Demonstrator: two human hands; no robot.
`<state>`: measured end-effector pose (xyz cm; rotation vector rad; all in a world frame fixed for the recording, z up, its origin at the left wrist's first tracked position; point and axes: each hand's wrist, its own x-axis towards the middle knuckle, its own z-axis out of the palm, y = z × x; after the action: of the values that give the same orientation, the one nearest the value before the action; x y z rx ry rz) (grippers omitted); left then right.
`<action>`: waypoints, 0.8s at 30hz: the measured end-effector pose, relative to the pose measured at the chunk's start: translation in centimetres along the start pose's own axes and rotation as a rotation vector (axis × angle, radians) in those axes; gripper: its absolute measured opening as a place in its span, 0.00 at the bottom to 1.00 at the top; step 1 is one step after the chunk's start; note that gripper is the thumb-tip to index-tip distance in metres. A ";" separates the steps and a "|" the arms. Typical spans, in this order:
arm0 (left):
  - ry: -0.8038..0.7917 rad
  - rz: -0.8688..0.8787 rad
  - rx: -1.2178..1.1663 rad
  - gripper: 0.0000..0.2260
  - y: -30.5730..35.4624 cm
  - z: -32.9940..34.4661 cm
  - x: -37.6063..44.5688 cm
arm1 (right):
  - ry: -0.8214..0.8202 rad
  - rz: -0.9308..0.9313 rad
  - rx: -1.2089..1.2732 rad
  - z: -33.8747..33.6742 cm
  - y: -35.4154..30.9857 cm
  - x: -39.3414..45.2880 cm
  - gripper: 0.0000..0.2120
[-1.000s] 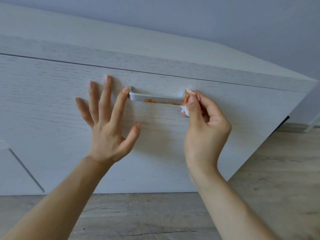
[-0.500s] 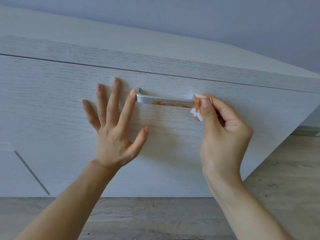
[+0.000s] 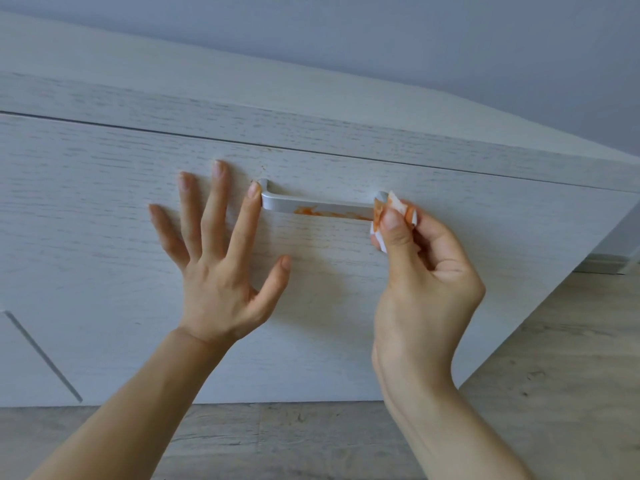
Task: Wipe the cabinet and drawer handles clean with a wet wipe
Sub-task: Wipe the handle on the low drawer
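Fingers of our right hand (image 3: 422, 278) are pinching the stained wet wipe (image 3: 393, 211) against the handle (image 3: 318, 206)'s right end. Our left hand (image 3: 218, 258) is pressing flat, fingers spread, on the drawer front (image 3: 104, 220) just left of the handle; orange smear is lying left of the pinch.

On the drawer front (image 3: 104, 216), the left hand (image 3: 214, 271) lies left of the handle (image 3: 311, 204); the right hand (image 3: 422, 282) holds the wipe (image 3: 394, 204) at its right end.

The drawer front (image 3: 104, 220) under the left hand (image 3: 221, 271) is pale, matt wood with visible grain. The handle (image 3: 311, 204) is smooth brushed metal smeared orange. The right hand (image 3: 422, 282) pinches a soft, crumpled wet wipe (image 3: 396, 207), stained orange. Below both hands, the floor (image 3: 554, 393) is matt grey wood.
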<state>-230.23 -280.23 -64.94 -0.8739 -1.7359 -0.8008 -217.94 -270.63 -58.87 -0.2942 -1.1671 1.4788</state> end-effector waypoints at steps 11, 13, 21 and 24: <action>-0.007 -0.014 -0.014 0.30 0.1 -0.1 0.0 | -0.011 -0.100 -0.077 -0.3 0.3 -0.2 0.06; -0.002 -0.016 -0.007 0.30 0.1 0.0 0.1 | -0.004 -0.096 -0.084 -0.4 0.5 -0.1 0.06; -0.001 -0.014 0.012 0.30 0.0 0.1 0.0 | 0.040 -0.259 -0.203 -1.0 0.5 0.0 0.05; 0.008 -0.016 0.016 0.31 0.1 0.2 0.0 | -0.010 -0.331 -0.203 -0.1 0.9 0.0 0.07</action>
<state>-230.26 -279.98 -64.96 -0.8455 -1.7426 -0.7989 -218.40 -270.47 -59.64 -0.2188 -1.3067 1.0773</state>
